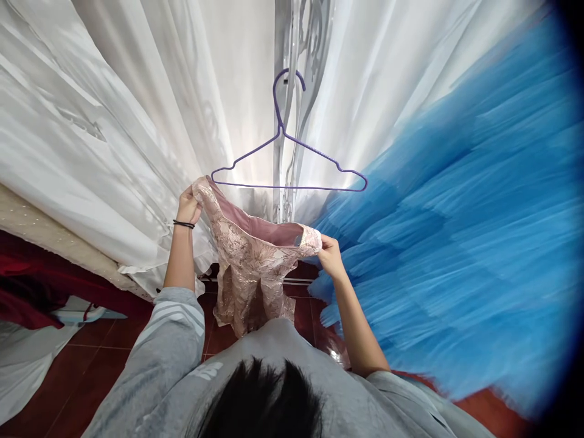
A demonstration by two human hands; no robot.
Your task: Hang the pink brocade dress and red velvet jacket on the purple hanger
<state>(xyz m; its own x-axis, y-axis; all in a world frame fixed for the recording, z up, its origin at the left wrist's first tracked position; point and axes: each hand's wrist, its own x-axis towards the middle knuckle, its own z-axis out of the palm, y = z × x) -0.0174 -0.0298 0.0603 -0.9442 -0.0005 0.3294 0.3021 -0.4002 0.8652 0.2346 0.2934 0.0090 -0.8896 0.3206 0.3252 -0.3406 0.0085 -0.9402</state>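
A pink dress (246, 255) with floral lace and a mauve lining hangs stretched between my two hands. My left hand (188, 205) is closed on its left shoulder, which is raised to the left end of a purple hanger (314, 149). That end of the hanger seems to touch or enter the shoulder opening; I cannot tell which. My right hand (329, 255) pinches the other shoulder, lower down and apart from the hanger's right end. The hanger hangs by its hook in front of a grey ornate metal frame (314, 42).
White draped fabric (137, 121) fills the left and back. A large blue tulle skirt (456, 243) spreads along the right side. Dark red cloth (27, 274) lies at the lower left, above a red tiled floor (86, 371).
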